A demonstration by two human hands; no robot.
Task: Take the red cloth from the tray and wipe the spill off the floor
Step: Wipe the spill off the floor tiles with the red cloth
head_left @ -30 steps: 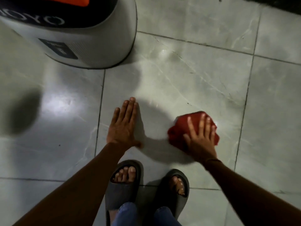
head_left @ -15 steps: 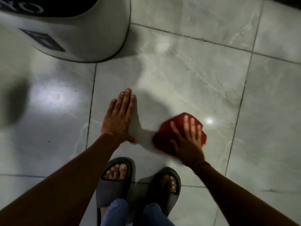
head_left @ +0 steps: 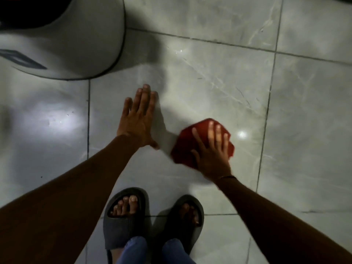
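Red cloth (head_left: 187,144): bunched, lying on the grey tiled floor (head_left: 219,82), on the middle tile, near that tile's near edge and toward its right-hand seam.
Slippers (head_left: 124,216): dark pair, nearest the camera, toes forward, standing across the seam at the near edge of that tile; blue trouser legs (head_left: 133,250) above them.
Right hand (head_left: 213,155): flat on top of the cloth, fingers (head_left: 210,130) spread, pressing it to the floor; not clenched; a thin band at the wrist.
Left hand (head_left: 138,121): released, holding nothing, palm down on the same tile beside its left seam, fingers together and pointing away; apart from the cloth.
Spill: cannot tell its extent; the tile beyond the cloth looks glossy, with small bright glints.
White container (head_left: 82,40): rounded base, standing at the far left of the floor, well apart from both hands; dark marking on its side, blurred.
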